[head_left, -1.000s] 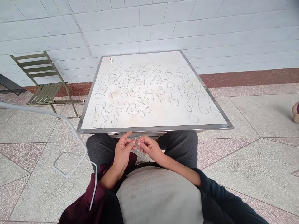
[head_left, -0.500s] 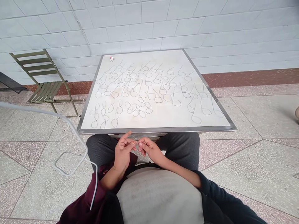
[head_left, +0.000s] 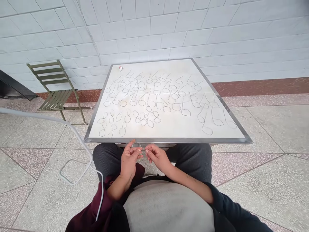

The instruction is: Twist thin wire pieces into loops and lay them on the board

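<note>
Wires (head_left: 143, 121) lie across the table (head_left: 178, 131), an object (head_left: 121, 68) in its far left corner. Behind stands the wall (head_left: 164, 25); left, a chair (head_left: 56, 98). Before it: left hand (head_left: 129, 161), 1 loop (head_left: 136, 142) in it, right hand (head_left: 157, 157) beside.

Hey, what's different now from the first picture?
The right hand has drawn slightly away from the left hand, leaving a small gap. The left hand still holds the thin wire loop; whether the right one grips its end is too small to tell. The view shifted because the camera moved. The wire shapes on the table and the chair stayed put.
</note>
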{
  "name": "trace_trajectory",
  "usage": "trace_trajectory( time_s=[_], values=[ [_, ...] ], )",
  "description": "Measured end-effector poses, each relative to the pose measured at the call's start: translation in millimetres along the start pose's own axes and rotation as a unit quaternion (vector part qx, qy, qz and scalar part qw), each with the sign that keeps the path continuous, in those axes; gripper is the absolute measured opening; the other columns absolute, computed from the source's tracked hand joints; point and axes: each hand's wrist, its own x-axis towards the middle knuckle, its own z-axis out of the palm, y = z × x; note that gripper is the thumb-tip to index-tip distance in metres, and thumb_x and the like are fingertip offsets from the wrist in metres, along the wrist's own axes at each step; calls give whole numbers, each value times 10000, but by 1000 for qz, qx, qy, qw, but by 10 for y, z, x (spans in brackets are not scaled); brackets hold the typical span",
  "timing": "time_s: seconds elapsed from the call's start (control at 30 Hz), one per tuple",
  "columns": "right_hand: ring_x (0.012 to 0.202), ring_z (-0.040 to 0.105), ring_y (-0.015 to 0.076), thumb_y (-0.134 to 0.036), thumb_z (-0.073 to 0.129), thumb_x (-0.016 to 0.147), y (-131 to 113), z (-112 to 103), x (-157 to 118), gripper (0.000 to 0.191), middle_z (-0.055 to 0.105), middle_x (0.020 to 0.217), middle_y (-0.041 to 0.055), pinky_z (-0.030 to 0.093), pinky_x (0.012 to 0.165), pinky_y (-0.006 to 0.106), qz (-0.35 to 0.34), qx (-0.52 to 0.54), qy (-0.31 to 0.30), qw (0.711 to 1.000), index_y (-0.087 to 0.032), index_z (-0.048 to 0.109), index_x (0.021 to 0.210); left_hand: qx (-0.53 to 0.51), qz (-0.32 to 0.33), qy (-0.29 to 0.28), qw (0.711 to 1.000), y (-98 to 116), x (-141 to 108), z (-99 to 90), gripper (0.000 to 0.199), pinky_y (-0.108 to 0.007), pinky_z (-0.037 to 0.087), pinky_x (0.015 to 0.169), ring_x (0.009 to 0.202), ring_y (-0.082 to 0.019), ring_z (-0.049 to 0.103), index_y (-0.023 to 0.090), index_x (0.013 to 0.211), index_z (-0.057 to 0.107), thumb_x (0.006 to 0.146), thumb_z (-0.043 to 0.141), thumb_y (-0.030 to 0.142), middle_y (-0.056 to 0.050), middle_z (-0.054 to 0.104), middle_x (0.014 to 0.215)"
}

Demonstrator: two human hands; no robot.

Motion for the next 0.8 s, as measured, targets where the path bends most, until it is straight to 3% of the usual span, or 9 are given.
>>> trace_trajectory(
  time_s=[0.3,0.43,0.63,0.8],
  values=[
    [446,488,86,-339,510,878,-162,26,73,146,522,635,-44,450,426,208,2,-21,32,999,-206,567,894,-35,3,-28,999,59,15,-12,559,-270,508,765,863,-146,655,180,1278,510,771,722,282,-69,694,988],
    [460,507,90,-330,508,866,-189,17,118,140,529,658,-40,467,420,208,12,-26,46,999,-208,563,907,-8,9,-14,1000,80,-4,-22,556,-285,517,737,882,-164,648,190,1292,491,794,689,341,-108,658,1124],
    [591,599,114,-276,478,856,-302,12,439,106,574,766,-13,521,451,212,30,-77,50,995,-212,544,908,36,70,86,993,7,14,-123,437,-205,460,565,750,-113,568,208,1196,548,821,630,417,-45,611,949],
    [618,647,126,-226,460,874,-321,89,744,91,593,760,-12,510,442,197,43,-141,47,988,-218,500,956,34,61,69,995,-70,48,-196,361,-200,433,552,703,-103,542,187,1095,595,818,628,418,-31,594,873]
  ],
)
